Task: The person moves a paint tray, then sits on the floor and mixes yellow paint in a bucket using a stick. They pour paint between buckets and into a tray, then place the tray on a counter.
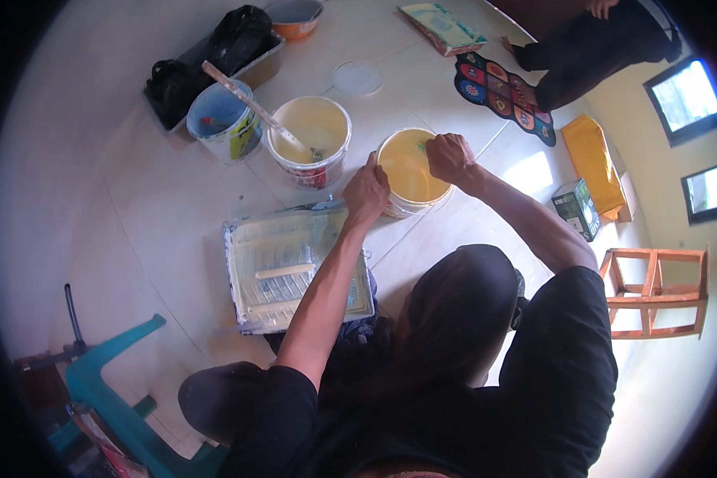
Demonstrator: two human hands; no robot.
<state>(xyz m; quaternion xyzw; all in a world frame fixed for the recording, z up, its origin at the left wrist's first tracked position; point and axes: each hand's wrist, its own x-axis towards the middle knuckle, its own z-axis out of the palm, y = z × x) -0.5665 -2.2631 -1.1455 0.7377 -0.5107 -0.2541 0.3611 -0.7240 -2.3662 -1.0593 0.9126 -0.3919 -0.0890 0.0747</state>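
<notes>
A bucket of cream-yellow paint (406, 170) stands on the tiled floor in front of me. My left hand (366, 190) is closed on the left side of its rim. My right hand (452, 158) is a fist at the right inner edge of the bucket; a small greenish bit shows beside its fingers, but what it holds is hidden. Just left stands a second paint bucket (304, 139), with a paint-stained stick (255, 103) leaning in it. Below my left forearm lies a paint tray (239, 271) coated in cream paint, with a paint roller (285, 272) on its ribbed part.
A blue-lined bucket (221, 119) and a long bin with black bags (271, 60) stand at far left. A round lid (357, 78) lies beyond. A person (597, 56) stands far right near a patterned mat (506, 95). A wooden stool (653, 291) and green plastic frame (107, 382) flank me.
</notes>
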